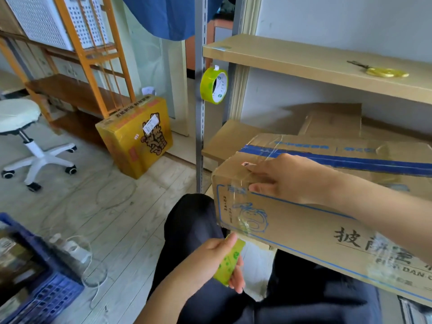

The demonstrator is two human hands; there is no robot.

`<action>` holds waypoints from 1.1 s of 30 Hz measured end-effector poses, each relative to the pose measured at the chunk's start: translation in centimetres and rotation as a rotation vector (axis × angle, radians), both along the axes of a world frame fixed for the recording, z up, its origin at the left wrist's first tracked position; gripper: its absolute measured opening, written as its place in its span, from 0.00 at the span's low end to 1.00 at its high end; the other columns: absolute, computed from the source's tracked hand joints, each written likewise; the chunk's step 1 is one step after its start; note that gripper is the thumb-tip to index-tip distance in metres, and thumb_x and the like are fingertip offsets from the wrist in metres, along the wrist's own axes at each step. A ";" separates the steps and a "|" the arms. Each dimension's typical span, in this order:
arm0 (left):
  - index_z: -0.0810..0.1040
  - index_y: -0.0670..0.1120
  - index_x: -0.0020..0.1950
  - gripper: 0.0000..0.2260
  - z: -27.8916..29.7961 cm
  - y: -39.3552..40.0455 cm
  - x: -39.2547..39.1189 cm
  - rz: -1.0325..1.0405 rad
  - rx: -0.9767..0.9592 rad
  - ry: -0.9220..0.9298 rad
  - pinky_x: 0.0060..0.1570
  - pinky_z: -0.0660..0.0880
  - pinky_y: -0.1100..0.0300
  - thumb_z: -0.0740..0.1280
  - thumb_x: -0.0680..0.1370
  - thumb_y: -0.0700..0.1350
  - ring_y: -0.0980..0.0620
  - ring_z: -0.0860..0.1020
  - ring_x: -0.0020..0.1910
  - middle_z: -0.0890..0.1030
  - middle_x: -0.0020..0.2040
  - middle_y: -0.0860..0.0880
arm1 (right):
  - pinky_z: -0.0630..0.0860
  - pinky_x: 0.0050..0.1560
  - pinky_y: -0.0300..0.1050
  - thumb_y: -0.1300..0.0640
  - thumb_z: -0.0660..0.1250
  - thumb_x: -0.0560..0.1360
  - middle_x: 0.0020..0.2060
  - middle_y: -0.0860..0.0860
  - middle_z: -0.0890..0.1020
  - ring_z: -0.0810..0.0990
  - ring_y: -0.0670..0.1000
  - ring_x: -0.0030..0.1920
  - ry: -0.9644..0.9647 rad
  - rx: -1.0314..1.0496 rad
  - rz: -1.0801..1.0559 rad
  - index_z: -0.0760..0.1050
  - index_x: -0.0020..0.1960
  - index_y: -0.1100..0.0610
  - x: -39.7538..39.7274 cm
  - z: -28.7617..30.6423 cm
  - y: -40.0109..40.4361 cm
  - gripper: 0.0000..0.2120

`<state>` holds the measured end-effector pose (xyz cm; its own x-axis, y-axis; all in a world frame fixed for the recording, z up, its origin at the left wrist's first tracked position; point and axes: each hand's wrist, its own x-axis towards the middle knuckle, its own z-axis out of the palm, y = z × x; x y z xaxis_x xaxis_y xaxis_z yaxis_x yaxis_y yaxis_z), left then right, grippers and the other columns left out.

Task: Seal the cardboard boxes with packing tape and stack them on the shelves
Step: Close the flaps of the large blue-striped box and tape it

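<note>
Box (304,220) rests across the person's lap, just in front of the lower shelf (224,141), its top seam carrying blue tape and a clear strip running down over the near-left corner. Right hand (292,178) lies on that corner, fingers straight and pressing the clear tape against the cardboard, holding nothing. Left hand (219,263), below the box's left end, grips a green-cored tape roll (230,261), fingers and thumb curled round it. Judgement: the step is laying and smoothing the strip; best done by keeping the roll pulled taut away from the box while the right palm rubs outward from the corner, so no wrinkle or air pocket lifts the end. A second roll (214,85) hangs on the shelf upright (200,127) above the box; scissors (378,70) lie on the upper shelf. Left of the box: a yellow carton (135,141) on the plank floor, a white stool (25,136), a blue crate (44,298).
</note>
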<state>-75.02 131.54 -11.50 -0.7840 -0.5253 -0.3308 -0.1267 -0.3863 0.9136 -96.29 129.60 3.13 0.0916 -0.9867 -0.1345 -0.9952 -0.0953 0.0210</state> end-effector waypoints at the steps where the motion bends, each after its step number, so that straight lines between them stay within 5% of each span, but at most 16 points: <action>1: 0.74 0.38 0.44 0.24 -0.6 0.0 -0.3 0.006 0.001 0.005 0.39 0.77 0.56 0.56 0.81 0.59 0.45 0.80 0.30 0.81 0.32 0.39 | 0.77 0.55 0.48 0.34 0.58 0.78 0.59 0.47 0.81 0.80 0.54 0.58 0.002 0.007 0.012 0.63 0.75 0.39 0.0 0.0 -0.1 0.28; 8: 0.75 0.40 0.50 0.19 -4.2 -0.6 -0.3 -0.130 0.049 0.241 0.53 0.73 0.52 0.55 0.85 0.54 0.43 0.78 0.42 0.80 0.42 0.38 | 0.76 0.60 0.50 0.35 0.59 0.78 0.58 0.47 0.82 0.79 0.53 0.60 -0.026 0.041 0.050 0.67 0.74 0.42 -0.2 0.5 -0.4 0.27; 18: 0.70 0.40 0.55 0.22 -6.6 -0.7 -4.1 -0.010 -0.027 -0.110 0.38 0.79 0.56 0.54 0.82 0.61 0.44 0.83 0.35 0.84 0.39 0.40 | 0.76 0.61 0.53 0.35 0.58 0.79 0.59 0.50 0.81 0.79 0.56 0.60 0.013 0.079 0.092 0.67 0.75 0.45 0.0 0.5 -0.1 0.27; 23: 0.73 0.34 0.58 0.23 -6.2 -1.0 -4.7 0.148 -0.145 0.016 0.43 0.80 0.54 0.57 0.81 0.55 0.44 0.84 0.40 0.85 0.50 0.43 | 0.75 0.59 0.52 0.37 0.53 0.81 0.56 0.53 0.81 0.79 0.58 0.57 0.118 0.079 0.149 0.67 0.75 0.48 -0.1 1.4 0.1 0.27; 26: 0.72 0.32 0.55 0.23 -4.0 -1.2 -4.5 0.271 -0.191 0.088 0.40 0.79 0.57 0.58 0.80 0.54 0.45 0.84 0.37 0.86 0.43 0.41 | 0.75 0.57 0.51 0.37 0.50 0.81 0.54 0.53 0.81 0.79 0.58 0.55 0.069 0.043 0.122 0.63 0.76 0.45 -0.9 3.7 0.4 0.26; 30: 0.72 0.35 0.55 0.21 2.3 -2.0 -3.0 0.326 -0.267 0.119 0.32 0.76 0.59 0.59 0.80 0.55 0.45 0.82 0.30 0.86 0.44 0.40 | 0.74 0.46 0.52 0.40 0.50 0.82 0.41 0.52 0.79 0.77 0.55 0.41 -0.054 -0.110 0.051 0.75 0.56 0.49 -1.8 7.0 1.3 0.19; 33: 0.73 0.40 0.54 0.20 7.4 -1.2 -1.1 0.315 -0.286 0.094 0.29 0.75 0.60 0.61 0.77 0.58 0.44 0.82 0.29 0.86 0.44 0.39 | 0.72 0.40 0.48 0.45 0.51 0.83 0.38 0.47 0.75 0.74 0.52 0.39 -0.118 -0.242 0.041 0.67 0.41 0.49 -1.9 8.8 2.5 0.15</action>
